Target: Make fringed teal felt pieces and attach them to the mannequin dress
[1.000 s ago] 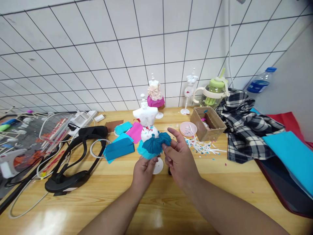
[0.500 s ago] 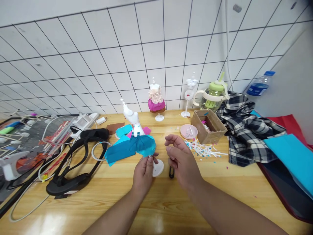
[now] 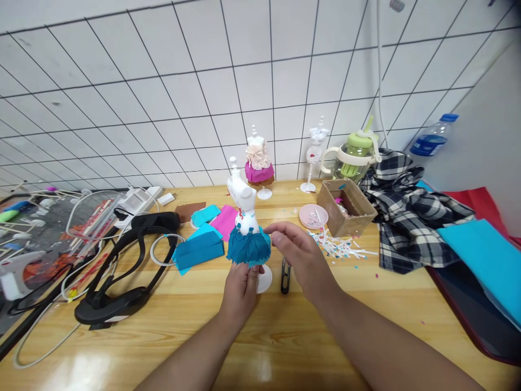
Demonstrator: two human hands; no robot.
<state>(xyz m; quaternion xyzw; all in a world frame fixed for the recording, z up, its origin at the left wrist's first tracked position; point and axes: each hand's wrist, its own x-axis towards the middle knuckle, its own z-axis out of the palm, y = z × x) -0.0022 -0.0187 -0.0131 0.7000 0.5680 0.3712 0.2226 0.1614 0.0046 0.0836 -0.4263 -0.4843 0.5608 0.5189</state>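
Note:
A small white dress-form mannequin [image 3: 243, 196] leans slightly left and wears a gathered teal crepe-paper skirt [image 3: 249, 248]. My left hand [image 3: 239, 290] is closed around its stand just under the skirt, and the round white base [image 3: 264, 279] shows beside my fingers. My right hand [image 3: 303, 255] is at the skirt's right edge, fingers partly bent and fingertips apart; whether they touch the paper I cannot tell. Below that hand, black thread snips [image 3: 285, 277] lie on the wooden table [image 3: 268, 336].
Folded teal paper [image 3: 199, 251] and a pink piece [image 3: 225, 221] lie left. Behind stand a pink-skirted mannequin [image 3: 259, 163] and a bare one [image 3: 315, 152]. At right are a pink dish [image 3: 313, 216], paper scraps [image 3: 340, 247] and a cardboard box [image 3: 345, 209]. A black headset strap [image 3: 109, 309] lies left.
My left hand has turned the mannequin more upright and swung it right, bringing the skirt round toward me. My right hand has moved left to the skirt's edge.

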